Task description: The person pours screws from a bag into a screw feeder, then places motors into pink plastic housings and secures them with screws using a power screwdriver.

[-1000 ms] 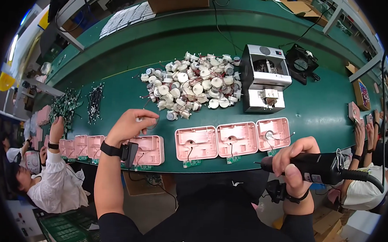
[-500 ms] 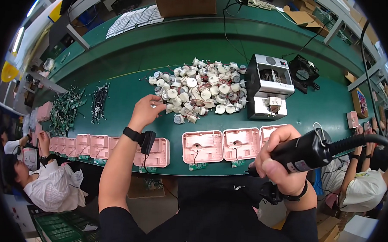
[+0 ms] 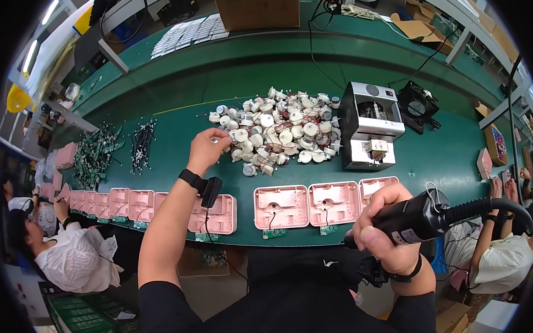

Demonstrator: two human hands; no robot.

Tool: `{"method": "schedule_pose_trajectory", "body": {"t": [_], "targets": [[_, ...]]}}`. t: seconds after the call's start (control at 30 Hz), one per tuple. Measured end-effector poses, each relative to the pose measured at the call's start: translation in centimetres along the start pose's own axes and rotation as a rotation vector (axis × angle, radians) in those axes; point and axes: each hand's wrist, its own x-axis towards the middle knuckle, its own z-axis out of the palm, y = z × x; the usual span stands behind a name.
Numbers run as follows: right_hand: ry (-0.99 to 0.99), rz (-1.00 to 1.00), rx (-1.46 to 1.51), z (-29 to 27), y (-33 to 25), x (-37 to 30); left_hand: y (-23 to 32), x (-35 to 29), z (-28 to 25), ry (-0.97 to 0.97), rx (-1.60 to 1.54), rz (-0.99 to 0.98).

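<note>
My left hand (image 3: 208, 148) is at the left edge of a heap of small white motors with thin wires (image 3: 280, 128). Its thumb and fingers are pinched together; a small pale spot shows there, but what they hold is too small to name. In my right hand (image 3: 382, 231) is a black electric screwdriver (image 3: 408, 219), gripped round its body, its tip pointing left and its thick cable running off right. Between my arms, open pink plastic housings (image 3: 280, 213) stand in a row along the near table edge, with green circuit boards (image 3: 273, 233) hanging on wires.
Behind the screwdriver stands a silver and black machine (image 3: 372, 126), with a small black fan (image 3: 419, 103) beside it. Circuit boards (image 3: 95, 150) and a bundle of dark wires (image 3: 141, 146) lie at the left. Co-workers sit on both sides, with more pink housings (image 3: 119, 203) leftward.
The whole view has shifted slightly, with the table lower and a little to the right. My left hand stays pinched by the heap, and my right hand keeps the screwdriver.
</note>
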Motion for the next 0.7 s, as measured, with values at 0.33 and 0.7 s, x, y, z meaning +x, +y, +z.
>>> {"method": "schedule_pose_trajectory", "body": {"t": [0.33, 0.7], "targets": [[0.03, -0.021, -0.006, -0.7, 0.1, -0.7, 0.3, -0.1, -0.5, -0.085, 0.177, 0.182], [0.116, -0.023, -0.047, -1.8, -0.3, -1.4, 8.6, -5.5, -3.9, -0.318, -0.253, -0.004]]}}
